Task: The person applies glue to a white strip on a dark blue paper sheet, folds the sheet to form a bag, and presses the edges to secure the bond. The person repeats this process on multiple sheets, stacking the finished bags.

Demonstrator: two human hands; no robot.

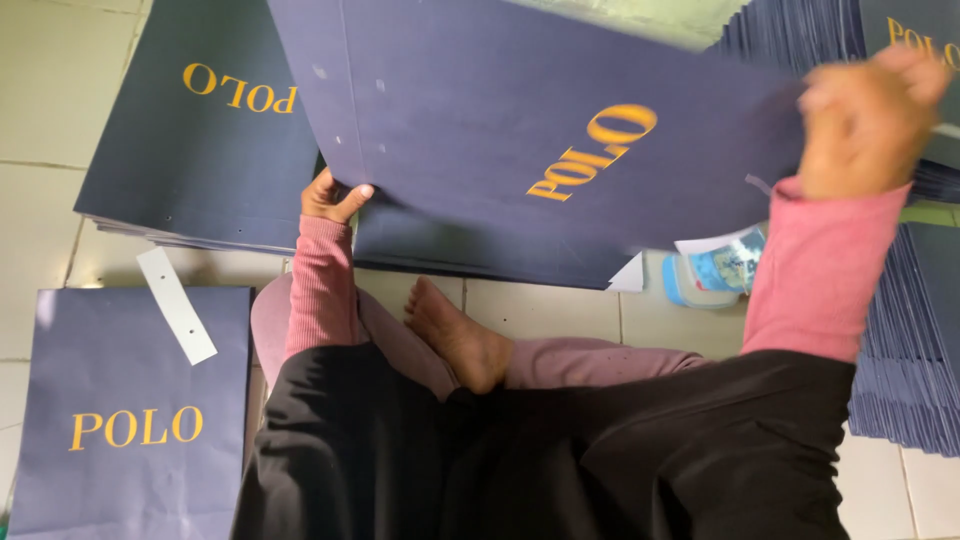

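Left hand [333, 198] pinches the lower left edge of a flat navy bag [520, 140], thumb on top and fingers hidden beneath. Right hand [868, 120] is blurred at the bag's far right edge; it looks curled closed there, but whether it clamps the paper cannot be told. The bag hangs between the two grips, above the floor [40, 90] and the person's crossed legs, tilted with its right side higher.

Risks, as judged from this hold:
- A grip by the edges alone leaves the wide middle unsupported; the sheet could buckle or crease.
- If the right hand is not clamped, that side could drop onto the small tub [715, 275] below it.
- The bag could sweep the loose white strip [176, 305] lying below and left of the left grip.

Appearance: dark navy paper, matte, gold lettering set diagonally near the centre, small punched holes near the upper left, a few pale specks. Matching bags lie in a stack [190, 130] beyond the left grip and a fanned pile [910, 340] under the right forearm.
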